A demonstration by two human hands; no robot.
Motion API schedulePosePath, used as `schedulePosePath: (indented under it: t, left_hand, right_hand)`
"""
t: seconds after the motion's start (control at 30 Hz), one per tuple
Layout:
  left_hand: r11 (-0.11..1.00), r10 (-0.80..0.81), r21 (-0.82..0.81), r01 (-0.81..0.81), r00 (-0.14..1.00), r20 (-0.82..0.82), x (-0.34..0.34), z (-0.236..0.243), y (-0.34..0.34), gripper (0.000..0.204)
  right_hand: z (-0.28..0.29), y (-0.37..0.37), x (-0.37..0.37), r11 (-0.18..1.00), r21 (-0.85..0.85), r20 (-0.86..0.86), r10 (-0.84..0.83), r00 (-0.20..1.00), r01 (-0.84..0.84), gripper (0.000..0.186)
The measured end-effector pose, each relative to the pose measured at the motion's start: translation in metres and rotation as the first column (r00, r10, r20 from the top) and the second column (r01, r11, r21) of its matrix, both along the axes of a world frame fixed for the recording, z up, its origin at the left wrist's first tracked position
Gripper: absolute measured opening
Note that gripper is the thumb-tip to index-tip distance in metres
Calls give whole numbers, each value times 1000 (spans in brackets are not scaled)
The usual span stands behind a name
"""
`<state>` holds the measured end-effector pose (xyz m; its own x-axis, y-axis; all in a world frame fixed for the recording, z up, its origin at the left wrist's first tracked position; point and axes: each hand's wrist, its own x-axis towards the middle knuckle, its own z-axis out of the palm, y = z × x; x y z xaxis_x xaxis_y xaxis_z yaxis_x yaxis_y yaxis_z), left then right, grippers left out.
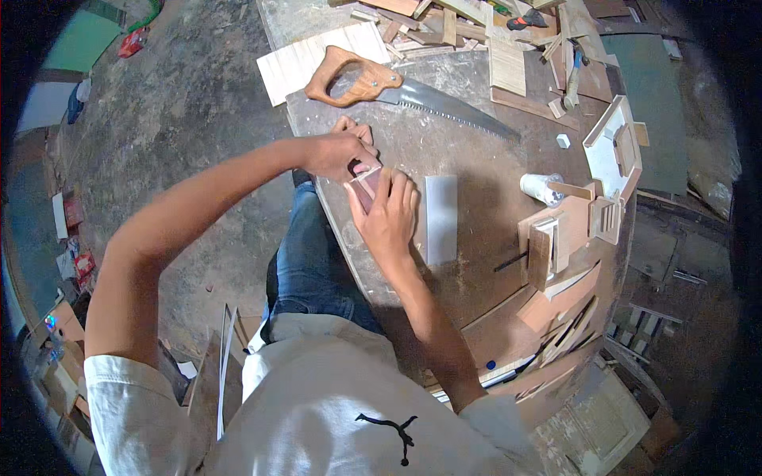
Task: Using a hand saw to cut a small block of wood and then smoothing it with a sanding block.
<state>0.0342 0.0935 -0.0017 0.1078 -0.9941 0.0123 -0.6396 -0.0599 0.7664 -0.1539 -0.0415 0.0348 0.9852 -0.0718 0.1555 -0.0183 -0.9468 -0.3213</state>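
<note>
— Left hand point(340, 152)?
— Curled over the far end of a small reddish wood piece point(367, 187), fingers closed on it at the near edge of the workbench point(476, 159).
— Right hand point(389, 218)?
— Laid flat on the same piece, fingers together, pressing it down against the bench top. Gripping or just steadying: hard to tell; probably pinning it.
— Just beside?
— A pale rectangular strip point(440, 218) lying flat, right of the right hand, untouched. Farther up, a handsaw point(405, 94) with a wooden handle, resting apart from both hands.
— Farther out?
— A white cup point(540, 187), stacked small wood parts point(567, 238), an open white-lined wooden box point(611, 147), offcuts along the far edge.
— How far along?
— Seemingly midway: several parts already cut and partly assembled at the right; this piece in hand, not yet joined to anything.
</note>
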Motion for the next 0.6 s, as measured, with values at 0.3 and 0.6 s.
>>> schedulePosePath:
  t: [0.3, 0.6]
  left_hand:
    - [998, 7, 64, -7, 1000, -9, 2, 3, 5, 51]
    - [999, 17, 49, -15, 999, -45, 2, 13, 7, 46]
  right_hand:
    - [6, 3, -9, 1000, -27, 6, 2, 1000, -1, 70]
    - [4, -8, -52, 997, -73, 58, 8, 998, -4, 63]
